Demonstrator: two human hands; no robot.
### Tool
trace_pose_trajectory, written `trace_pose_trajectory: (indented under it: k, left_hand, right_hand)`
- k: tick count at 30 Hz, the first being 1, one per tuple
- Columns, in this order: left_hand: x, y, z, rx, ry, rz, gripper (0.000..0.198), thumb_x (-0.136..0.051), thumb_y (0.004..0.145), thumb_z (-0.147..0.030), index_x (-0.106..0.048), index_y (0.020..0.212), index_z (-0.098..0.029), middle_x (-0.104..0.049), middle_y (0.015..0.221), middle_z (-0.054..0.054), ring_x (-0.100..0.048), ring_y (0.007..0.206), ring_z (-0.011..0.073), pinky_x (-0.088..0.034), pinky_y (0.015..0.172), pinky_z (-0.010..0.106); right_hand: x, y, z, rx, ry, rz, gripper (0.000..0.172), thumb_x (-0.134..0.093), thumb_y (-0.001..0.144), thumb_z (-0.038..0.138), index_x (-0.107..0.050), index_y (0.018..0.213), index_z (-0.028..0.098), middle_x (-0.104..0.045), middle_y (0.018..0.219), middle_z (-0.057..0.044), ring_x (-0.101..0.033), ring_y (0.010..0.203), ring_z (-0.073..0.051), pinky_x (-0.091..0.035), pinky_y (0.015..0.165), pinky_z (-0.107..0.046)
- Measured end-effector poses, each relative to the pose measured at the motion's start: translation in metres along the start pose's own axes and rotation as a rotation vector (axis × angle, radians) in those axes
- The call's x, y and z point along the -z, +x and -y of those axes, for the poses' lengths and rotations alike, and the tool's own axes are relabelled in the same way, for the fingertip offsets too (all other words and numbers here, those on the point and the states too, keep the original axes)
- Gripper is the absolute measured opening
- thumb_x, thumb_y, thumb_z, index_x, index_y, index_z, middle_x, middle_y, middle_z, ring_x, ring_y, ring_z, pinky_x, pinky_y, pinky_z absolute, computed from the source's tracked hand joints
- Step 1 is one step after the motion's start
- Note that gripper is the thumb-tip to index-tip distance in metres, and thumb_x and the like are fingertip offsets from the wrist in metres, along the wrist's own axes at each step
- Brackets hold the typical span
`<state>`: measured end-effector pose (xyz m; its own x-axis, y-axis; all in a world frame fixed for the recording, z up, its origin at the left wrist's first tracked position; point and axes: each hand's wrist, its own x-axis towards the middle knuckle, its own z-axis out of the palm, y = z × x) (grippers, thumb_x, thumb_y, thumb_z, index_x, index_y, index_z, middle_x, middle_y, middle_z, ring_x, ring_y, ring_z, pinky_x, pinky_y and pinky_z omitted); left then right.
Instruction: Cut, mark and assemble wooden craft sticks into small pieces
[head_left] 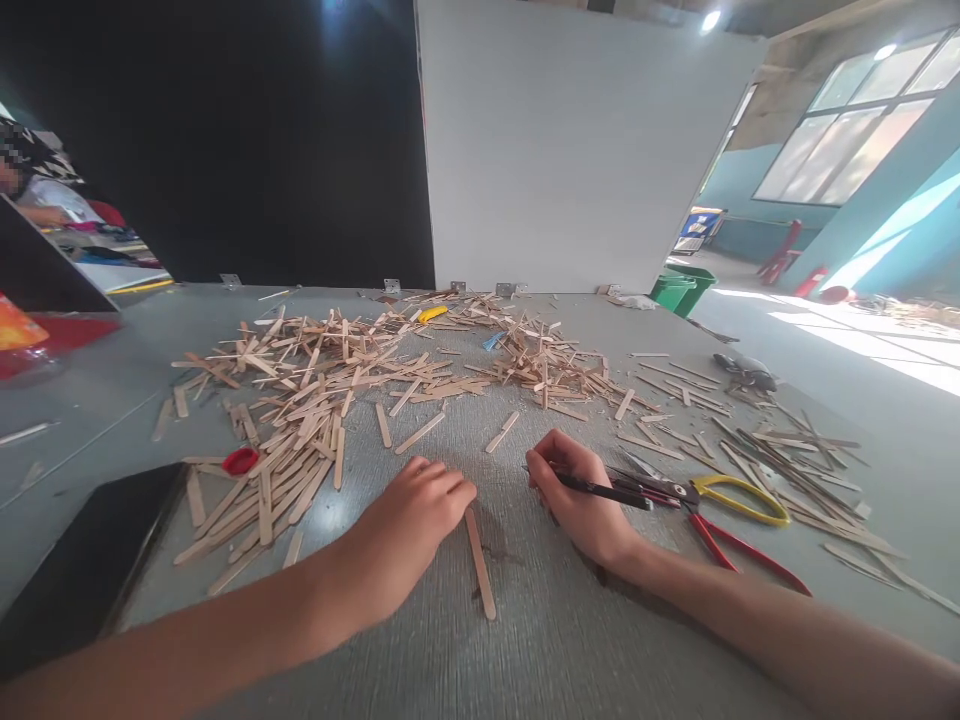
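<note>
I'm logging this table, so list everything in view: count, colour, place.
Table: one, grey, foreground
Wooden sticks: uncountable, pale tan, strewn across the table
Lone stick: one, tan, front centre
Pen: one, black, right of centre
Cutting tool: one, yellow-and-red handles, right
Flat slab: one, black, left
Cap-like piece: one, red, left
Small bits: two, yellow, blue, far centre
Lump: one, dark grey, right
Panels: two, black, pale grey, behind
Brackets: five, silvery, panels' foot
Bins: two, green, back right
Windows: one bank, pale panes, upper right
Bag-like item: one, orange-red, left edge
Co-worker: one, pale sleeve, far left
Left hand: one, bare, at the lone stick's far end
Right hand: one, bare, holding the pen
</note>
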<state>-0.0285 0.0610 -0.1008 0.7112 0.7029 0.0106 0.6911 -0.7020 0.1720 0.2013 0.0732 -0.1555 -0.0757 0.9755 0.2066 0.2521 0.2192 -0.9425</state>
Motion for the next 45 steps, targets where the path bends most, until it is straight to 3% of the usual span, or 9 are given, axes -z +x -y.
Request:
trace_pose_trajectory:
  k: [2,4,6,10,13,17,21,27,45]
  left_hand:
    - [0.005,-0.001,-0.005,0.127,-0.093,0.027,0.006,-0.058,0.1,-0.021,-0.064,0.102,-0.018,-0.068,0.099,0.006,-0.065,0.094,0.0276,-0.05,0.084,0.044]
    - [0.006,-0.003,-0.013,0.199,-0.13,0.036,0.038,-0.075,0.089,-0.05,-0.064,0.104,-0.017,-0.067,0.105,0.009,-0.064,0.1,0.0333,-0.051,0.086,0.049]
    - [0.0,-0.004,-0.02,0.229,-0.098,0.022,0.061,-0.086,0.07,-0.064,-0.065,0.099,-0.015,-0.066,0.105,0.012,-0.063,0.099,0.0379,-0.051,0.086,0.054]
    - [-0.024,-0.007,-0.028,0.219,-0.115,-0.099,0.048,-0.09,0.071,-0.05,-0.067,0.096,-0.016,-0.067,0.103,0.011,-0.062,0.098,0.0369,-0.052,0.086,0.054]
    - [-0.037,-0.008,-0.028,0.202,-0.19,-0.188,0.052,-0.094,0.068,-0.043,-0.066,0.104,-0.017,-0.068,0.107,0.011,-0.062,0.102,0.0364,-0.051,0.089,0.054]
    - [-0.042,-0.008,-0.029,0.178,-0.267,-0.258,0.063,-0.096,0.066,-0.041,-0.064,0.116,-0.019,-0.065,0.122,0.012,-0.057,0.114,0.0383,-0.047,0.098,0.058]
    - [-0.044,-0.008,-0.029,0.18,-0.349,-0.278,0.066,-0.096,0.065,-0.037,-0.061,0.119,-0.021,-0.061,0.13,0.012,-0.053,0.122,0.0388,-0.045,0.103,0.059]
    - [-0.048,-0.008,-0.028,0.169,-0.41,-0.279,0.074,-0.096,0.064,-0.039,-0.056,0.123,-0.022,-0.055,0.136,0.013,-0.046,0.13,0.0399,-0.04,0.109,0.062]
    - [-0.05,-0.01,-0.028,0.158,-0.398,-0.316,0.074,-0.096,0.064,-0.045,-0.054,0.122,-0.022,-0.058,0.133,0.013,-0.049,0.126,0.0391,-0.04,0.107,0.059]
  right_hand:
    - [0.0,0.0,0.0,-0.008,0.016,0.021,0.031,-0.058,0.1,0.044,-0.055,0.079,0.021,-0.06,0.068,0.001,-0.048,0.052,-0.011,-0.036,0.046,-0.022]
    - [-0.001,-0.001,0.002,-0.027,0.039,0.046,0.033,-0.058,0.1,0.045,-0.055,0.077,0.021,-0.06,0.065,0.001,-0.047,0.05,-0.011,-0.035,0.045,-0.022]
    - [0.0,-0.002,0.004,-0.049,0.052,0.088,0.036,-0.058,0.099,0.046,-0.053,0.074,0.021,-0.06,0.06,0.001,-0.045,0.047,-0.01,-0.034,0.043,-0.022]
    - [0.001,-0.005,0.007,-0.029,0.024,0.2,0.04,-0.059,0.099,0.046,-0.049,0.068,0.022,-0.056,0.054,0.003,-0.041,0.044,-0.009,-0.031,0.042,-0.022]
    - [0.002,-0.006,0.009,0.039,-0.068,0.271,0.038,-0.062,0.097,0.039,-0.049,0.066,0.021,-0.053,0.055,0.004,-0.04,0.049,-0.01,-0.03,0.044,-0.022]
    - [0.002,-0.004,0.012,0.027,-0.056,0.373,0.028,-0.07,0.091,0.034,-0.056,0.071,0.019,-0.053,0.058,0.005,-0.042,0.052,-0.01,-0.032,0.047,-0.021]
    - [0.001,-0.004,0.011,-0.065,0.032,0.452,0.037,-0.07,0.091,0.043,-0.051,0.068,0.021,-0.056,0.051,0.004,-0.048,0.042,-0.01,-0.034,0.041,-0.021]
    - [-0.001,-0.007,0.007,-0.05,-0.016,0.449,0.036,-0.063,0.096,0.04,-0.049,0.068,0.022,-0.057,0.051,0.004,-0.05,0.038,-0.01,-0.033,0.037,-0.02]
    - [-0.006,-0.008,0.009,-0.097,-0.052,0.425,0.039,-0.062,0.096,0.043,-0.049,0.066,0.022,-0.055,0.05,0.004,-0.042,0.038,-0.008,-0.027,0.037,-0.02]
